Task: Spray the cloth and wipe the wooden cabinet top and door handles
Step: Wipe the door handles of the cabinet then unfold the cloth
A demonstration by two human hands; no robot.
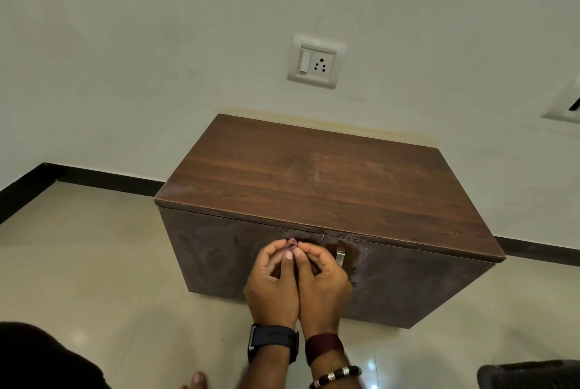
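Observation:
The wooden cabinet (314, 175) stands against the wall, its dark top bare with faint smears. Both doors show streaky wipe marks. A metal door handle (340, 258) is visible on the right door, just right of my hands; any handle on the left door is hidden behind them. My left hand (271, 288) and right hand (324, 285) are pressed side by side in front of the door seam, fingers curled so the tips meet. I see nothing clearly held between them. No cloth or spray bottle is in view.
A wall socket (315, 62) sits above the cabinet, another plate (565, 106) at the right edge. Tiled floor (94, 263) surrounds the cabinet. A dark object (530, 373) lies at the bottom right, dark fabric (37, 357) at the bottom left, and a toe (197, 379) below my wrists.

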